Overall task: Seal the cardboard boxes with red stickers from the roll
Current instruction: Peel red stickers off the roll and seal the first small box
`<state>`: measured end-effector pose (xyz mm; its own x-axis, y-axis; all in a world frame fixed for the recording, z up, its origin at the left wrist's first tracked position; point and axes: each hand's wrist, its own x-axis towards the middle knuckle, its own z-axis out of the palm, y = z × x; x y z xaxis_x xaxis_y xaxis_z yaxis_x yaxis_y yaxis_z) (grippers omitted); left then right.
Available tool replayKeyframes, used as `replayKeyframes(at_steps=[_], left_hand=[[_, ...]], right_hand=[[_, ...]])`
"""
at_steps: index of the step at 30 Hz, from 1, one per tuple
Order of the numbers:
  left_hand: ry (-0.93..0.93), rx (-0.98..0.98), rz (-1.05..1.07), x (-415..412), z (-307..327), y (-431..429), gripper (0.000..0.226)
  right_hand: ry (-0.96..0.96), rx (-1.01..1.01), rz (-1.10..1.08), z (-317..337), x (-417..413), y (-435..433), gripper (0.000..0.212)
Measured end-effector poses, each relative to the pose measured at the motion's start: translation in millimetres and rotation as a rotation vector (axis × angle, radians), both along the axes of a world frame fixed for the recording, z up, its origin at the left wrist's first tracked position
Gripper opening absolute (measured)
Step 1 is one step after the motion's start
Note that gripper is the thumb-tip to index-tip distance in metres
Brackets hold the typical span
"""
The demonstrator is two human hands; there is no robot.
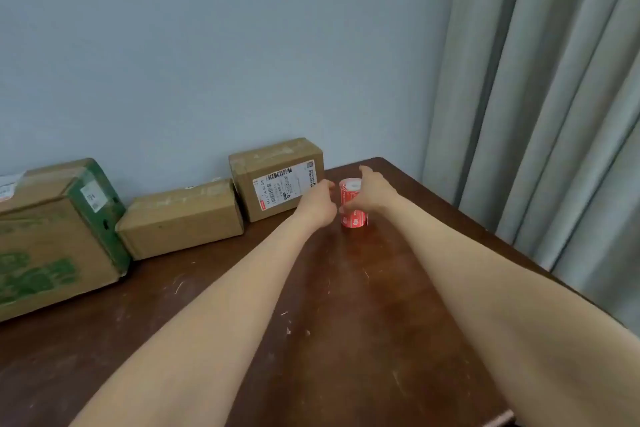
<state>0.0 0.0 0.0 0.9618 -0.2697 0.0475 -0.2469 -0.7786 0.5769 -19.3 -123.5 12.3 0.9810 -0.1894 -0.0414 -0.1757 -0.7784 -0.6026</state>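
Forearms stretch out; right hand grasps sticker roll, left hand's hold beside it unclear.

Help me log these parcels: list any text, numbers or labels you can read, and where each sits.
Nothing reads clearly.
White shipping label on the upright brown cardboard box: barcodes and digits, too blurred to quote.
Green print on the large cardboard carton: blurred.
Red sticker roll: white marks, too small.
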Motion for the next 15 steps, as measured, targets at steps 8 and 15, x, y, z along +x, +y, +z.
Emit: replayKeyframes(at_steps=[8, 15], left_hand=[[0.057, -0.068, -0.019, -5.5, -8.2, -20.4, 0.030], [0.099, -0.172, -0.052, -15.9, -7.0, -29.6, 0.043]], right_hand=[[-0.071, 0.057, -0.026, -21.1, -1.5, -14.1, 0.067], [-0.129, 0.032, -0.039, -25.3, -13.7, -26.8, 0.045]])
